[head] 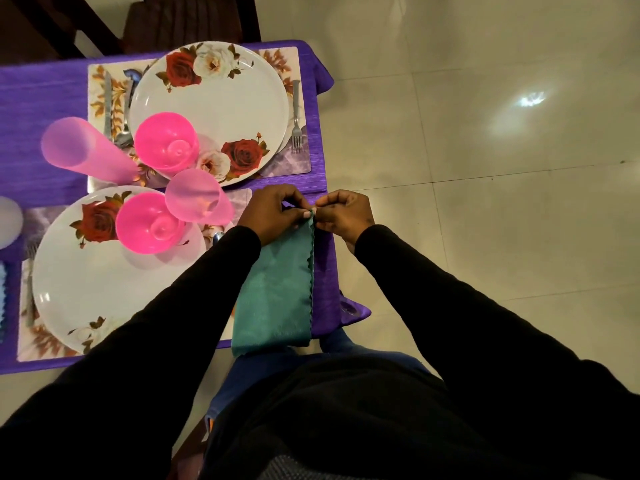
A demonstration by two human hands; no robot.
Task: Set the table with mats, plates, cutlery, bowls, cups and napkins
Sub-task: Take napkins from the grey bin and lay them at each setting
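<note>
A folded teal napkin [277, 289] with a scalloped edge lies over the near right part of the purple table, its lower end hanging past the edge. My left hand [273, 213] and my right hand [346, 216] both pinch its top corner. Two white rose-patterned plates sit on floral mats: the far plate [221, 98] and the near plate [104, 289]. A pink bowl stands on each plate, the far bowl [166, 142] and the near bowl [149, 225]. Beside them stand two pale pink cups, one [197, 197] and another [76, 147]. A fork [296, 116] lies right of the far plate.
A knife and spoon [116, 109] lie left of the far plate. A dark wooden chair [180, 19] stands beyond the table. The purple tablecloth [41, 98] stretches left. Shiny tiled floor [485, 168] fills the right side. A white round object [8, 220] sits at the left edge.
</note>
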